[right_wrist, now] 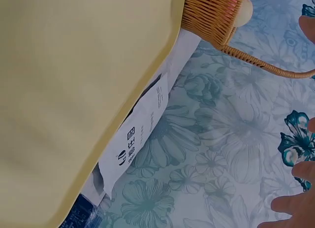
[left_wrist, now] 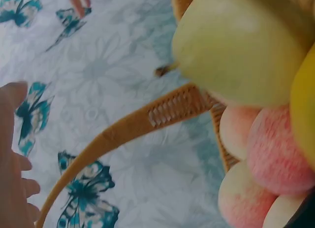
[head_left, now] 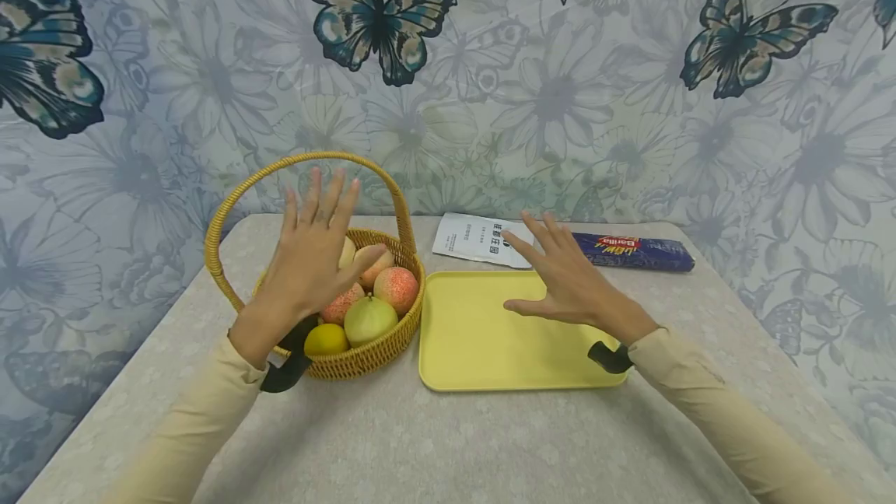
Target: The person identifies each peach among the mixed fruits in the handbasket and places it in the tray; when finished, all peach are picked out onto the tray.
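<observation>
My left hand (head_left: pixel 306 259) is held up over the wicker basket (head_left: pixel 364 364), fingers straight and spread, nothing in its grasp. Inside the basket lie a green pear (head_left: pixel 369 320), a yellow lemon-like fruit (head_left: pixel 326 340) and several pink peaches (head_left: pixel 396 289); my left hand and wrist hide part of them in the head view. The left wrist view shows the pear (left_wrist: pixel 241 46) close up beside the peaches (left_wrist: pixel 280 154). Above the yellow tray (head_left: pixel 483 341) hovers my right hand (head_left: pixel 563 274), its fingers spread and holding nothing. In the right wrist view its fingers show at the right edge.
A white packet (head_left: pixel 476 239) with dark printing lies behind the tray. To its right is a dark blue Barilla pasta packet (head_left: pixel 630 252). The basket's tall arched handle (head_left: pixel 329 155) rises beside my left hand. A butterfly-patterned backdrop (head_left: pixel 448 123) stands behind the table (head_left: pixel 392 442).
</observation>
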A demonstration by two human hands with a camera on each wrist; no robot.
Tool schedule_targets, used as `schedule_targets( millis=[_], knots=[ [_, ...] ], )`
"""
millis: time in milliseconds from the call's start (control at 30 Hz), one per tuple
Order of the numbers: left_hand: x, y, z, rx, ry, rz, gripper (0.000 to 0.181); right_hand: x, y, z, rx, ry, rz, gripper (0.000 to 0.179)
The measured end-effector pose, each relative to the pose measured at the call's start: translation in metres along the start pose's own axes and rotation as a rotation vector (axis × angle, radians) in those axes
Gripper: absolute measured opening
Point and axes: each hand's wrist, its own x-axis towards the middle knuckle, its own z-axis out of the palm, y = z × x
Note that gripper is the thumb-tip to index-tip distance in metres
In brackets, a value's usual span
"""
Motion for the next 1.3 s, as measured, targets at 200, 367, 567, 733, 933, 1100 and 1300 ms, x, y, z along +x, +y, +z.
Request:
schedule_targets(
  millis=[200,367,567,733,933,1100,1300],
  knots=[
    [-0.003,-0.012,-0.020,-0.095,0.198,-0.046,0.079,0.005,-0.003,0.003,0.030,0.006,-0.024,0.096],
    [-0.006,-0.018,-0.034,-0.133,0.308,-0.054,0.074,0.010,-0.006,0.004,0.069,-0.005,-0.022,0.096],
    [-0.013,-0.037,-0.051,-0.248,0.335,-0.205,0.070,0.018,-0.010,0.007,0.126,-0.010,-0.042,0.096],
    [-0.022,-0.053,-0.058,-0.339,0.355,-0.275,0.066,0.026,-0.013,0.010,0.175,-0.017,-0.049,0.094],
    [-0.029,-0.061,-0.060,-0.381,0.339,-0.328,0.063,0.034,-0.018,0.012,0.250,-0.015,-0.065,0.093],
    [-0.033,-0.065,-0.059,-0.432,0.329,-0.359,0.056,0.042,-0.023,0.015,0.307,-0.022,-0.088,0.092],
    [-0.038,-0.071,-0.060,-0.475,0.356,-0.359,0.044,0.053,-0.028,0.020,0.340,-0.064,-0.108,0.088]
  ],
)
